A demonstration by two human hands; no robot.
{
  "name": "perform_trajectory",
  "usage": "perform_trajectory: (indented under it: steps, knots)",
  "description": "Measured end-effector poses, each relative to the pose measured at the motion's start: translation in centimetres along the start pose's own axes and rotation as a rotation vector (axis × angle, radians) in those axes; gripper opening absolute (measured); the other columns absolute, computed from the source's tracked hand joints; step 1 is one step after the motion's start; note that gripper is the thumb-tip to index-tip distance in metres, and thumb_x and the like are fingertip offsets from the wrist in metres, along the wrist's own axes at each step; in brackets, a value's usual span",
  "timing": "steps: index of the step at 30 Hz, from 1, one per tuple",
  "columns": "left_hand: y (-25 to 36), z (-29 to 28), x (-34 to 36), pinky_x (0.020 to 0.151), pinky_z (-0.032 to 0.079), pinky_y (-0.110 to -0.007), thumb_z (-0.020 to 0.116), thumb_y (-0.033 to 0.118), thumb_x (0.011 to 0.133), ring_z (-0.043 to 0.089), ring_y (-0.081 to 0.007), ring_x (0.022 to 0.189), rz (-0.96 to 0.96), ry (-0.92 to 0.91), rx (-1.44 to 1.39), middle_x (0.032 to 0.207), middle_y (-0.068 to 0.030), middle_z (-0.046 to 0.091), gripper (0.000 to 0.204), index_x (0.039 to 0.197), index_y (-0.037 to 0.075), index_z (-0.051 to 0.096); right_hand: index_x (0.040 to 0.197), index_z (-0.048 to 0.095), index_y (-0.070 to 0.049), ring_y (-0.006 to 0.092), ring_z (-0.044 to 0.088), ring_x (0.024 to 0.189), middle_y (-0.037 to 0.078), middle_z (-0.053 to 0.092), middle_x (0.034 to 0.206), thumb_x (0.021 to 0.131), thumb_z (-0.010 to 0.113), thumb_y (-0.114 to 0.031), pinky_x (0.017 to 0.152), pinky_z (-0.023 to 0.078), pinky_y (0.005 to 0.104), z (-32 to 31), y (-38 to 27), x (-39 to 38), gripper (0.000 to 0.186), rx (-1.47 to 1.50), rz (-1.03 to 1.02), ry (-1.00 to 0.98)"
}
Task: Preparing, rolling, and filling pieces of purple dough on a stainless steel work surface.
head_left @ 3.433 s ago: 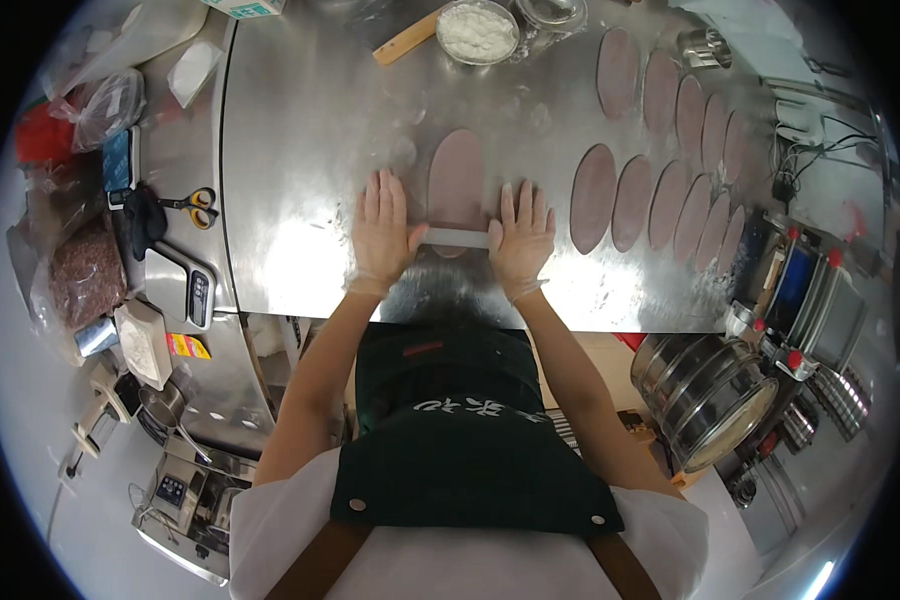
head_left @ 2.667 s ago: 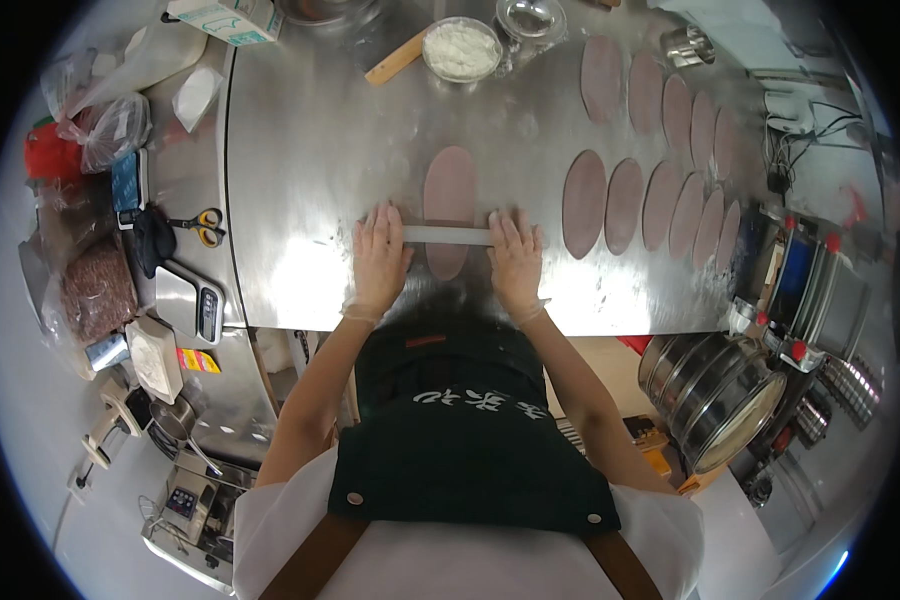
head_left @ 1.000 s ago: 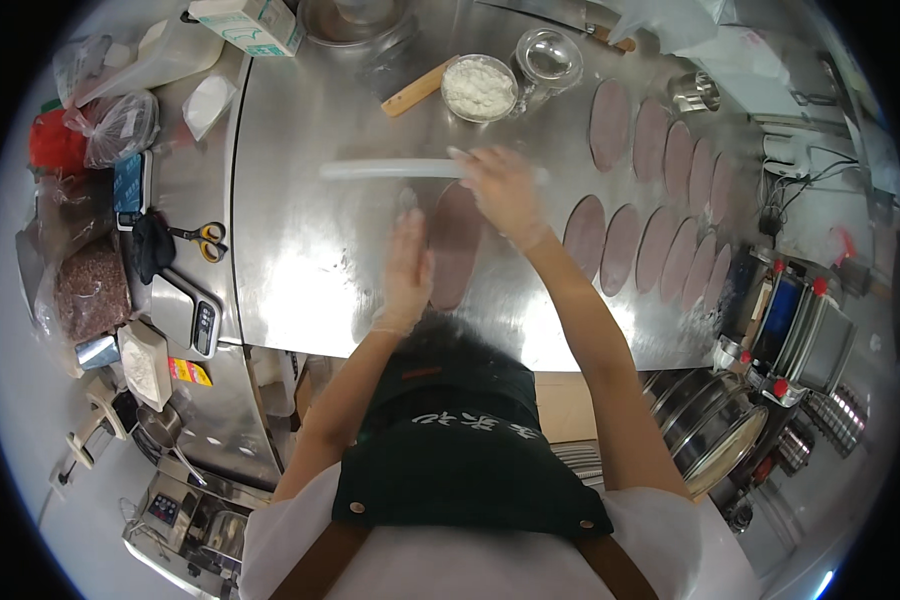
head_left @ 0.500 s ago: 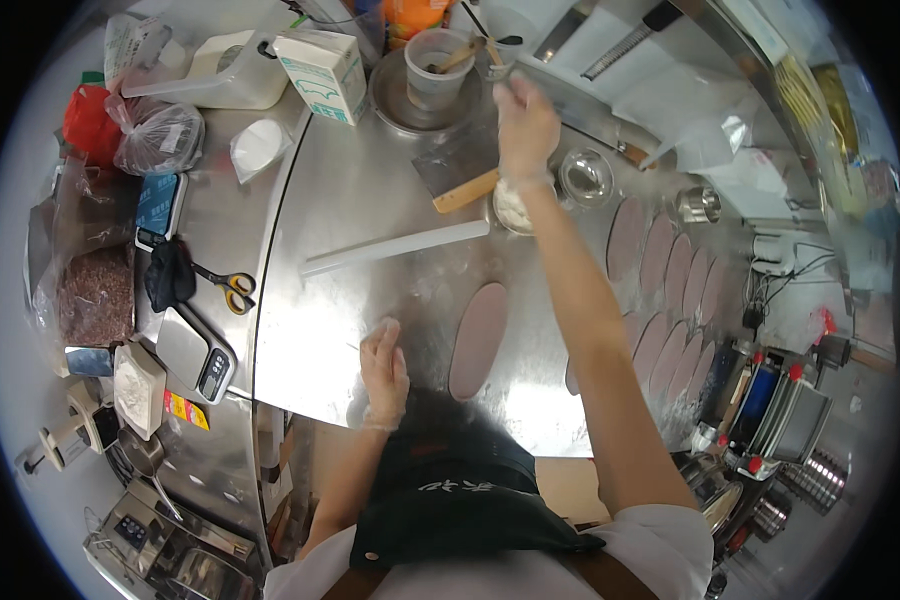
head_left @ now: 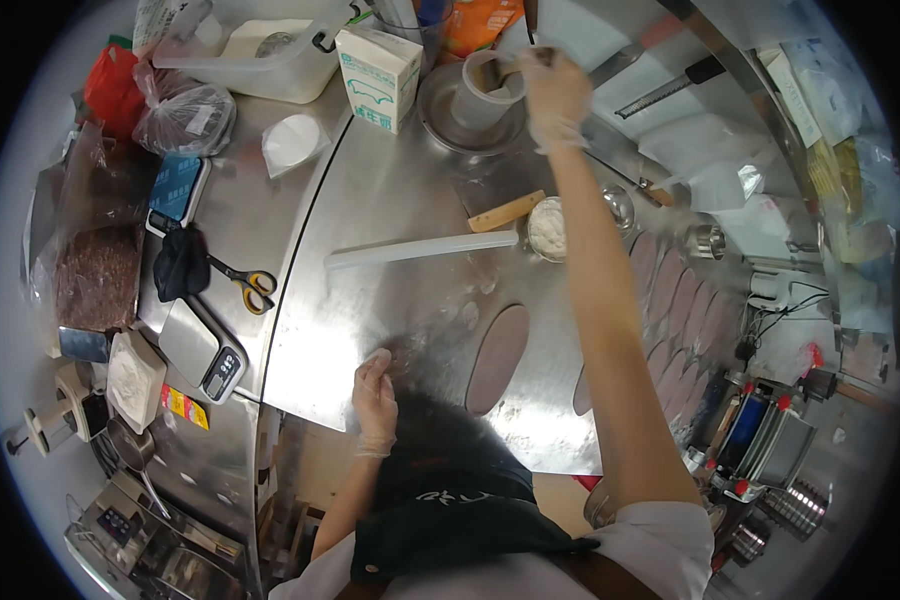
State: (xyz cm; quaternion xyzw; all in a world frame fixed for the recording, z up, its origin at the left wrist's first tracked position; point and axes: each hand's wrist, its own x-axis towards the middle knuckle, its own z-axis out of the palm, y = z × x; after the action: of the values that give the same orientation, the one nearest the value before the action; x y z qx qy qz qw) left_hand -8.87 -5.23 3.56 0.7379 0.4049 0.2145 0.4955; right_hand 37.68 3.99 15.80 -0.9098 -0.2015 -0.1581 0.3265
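Loosely, the left hand (head_left: 374, 398) curls half-open; the right hand (head_left: 558, 98) blurs beside a tub (head_left: 476, 106), grip unclear.

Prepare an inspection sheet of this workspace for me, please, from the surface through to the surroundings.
Surface: stainless-steel table, with whitish marks.
Job's things: one pinkish dough oval near the front edge; more ovals, partly hidden by the right forearm; white rolling pin beyond the single oval, its right end near a bowl of white powder.
Clutter: scissors and digital scale on the left counter; carton at the far side.
Left hand: near the front edge, nothing held that shows.
Right hand: beside a translucent cup; blurred, grip unclear.
Cables: dark cords beyond the table's right end.
Surroundings: red-knobbed metal equipment at lower right.
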Motion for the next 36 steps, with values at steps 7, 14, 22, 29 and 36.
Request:
perform_trajectory:
  steps: [7,14,22,29,36]
  knots:
    - [-0.2,-0.8,-0.3,0.095,0.049,-0.035,0.051,-0.009,0.089,0.061,-0.0287,0.109,0.028,-0.028,0.011,0.115,-0.0136,0.064,0.035,0.117,0.007,0.064,0.078,0.068,0.003,0.019,0.062,0.055,0.01,0.066,0.066,0.083,0.071,-0.026,0.055,0.05,0.0323,-4.8,6.6,1.4,0.029,0.543,0.432,0.092]
    - [1.0,-1.2,-0.9,0.1,0.045,-0.033,0.048,-0.003,0.095,0.06,-0.0242,0.111,-0.088,-0.032,-0.09,0.115,-0.0132,0.065,0.024,0.112,-0.001,0.064,0.084,0.07,0.004,0.0136,0.058,0.054,0.009,0.066,0.068,0.083,0.073,-0.022,0.055,0.048,0.0292,-5.4,7.3,0.2,0.026,0.677,0.436,0.131]
    - [0.5,-1.3,-1.2,0.098,0.046,-0.033,0.048,-0.003,0.095,0.061,-0.0247,0.11,-0.107,0.013,-0.103,0.114,-0.0135,0.065,0.024,0.112,0.0,0.064,0.099,0.073,-0.008,0.0225,0.067,0.074,0.008,0.071,0.087,0.081,0.075,-0.02,0.069,0.052,0.0286,-6.3,4.0,-1.7,0.022,0.427,-0.239,0.06]
    - [1.4,-1.1,-1.4,0.096,0.048,-0.033,0.048,-0.005,0.094,0.062,-0.0259,0.108,-0.067,0.003,-0.097,0.113,-0.0138,0.065,0.025,0.113,0.0,0.064,0.103,0.073,-0.023,0.0212,0.065,0.072,-0.001,0.066,0.088,0.071,0.078,-0.018,0.063,0.052,0.0312,-8.2,5.8,-6.1,0.033,0.068,-0.721,-0.136]
    - [1.2,-0.8,-2.6,0.097,0.047,-0.033,0.048,-0.004,0.094,0.061,-0.026,0.109,-0.132,-0.048,-0.102,0.113,-0.0141,0.066,0.025,0.112,0.0,0.065,0.103,0.072,-0.014,0.0154,0.06,0.065,0.001,0.062,0.077,0.081,0.073,-0.015,0.06,0.048,0.0286,-10.1,7.4,-9.1,0.023,0.391,-0.334,-0.084]
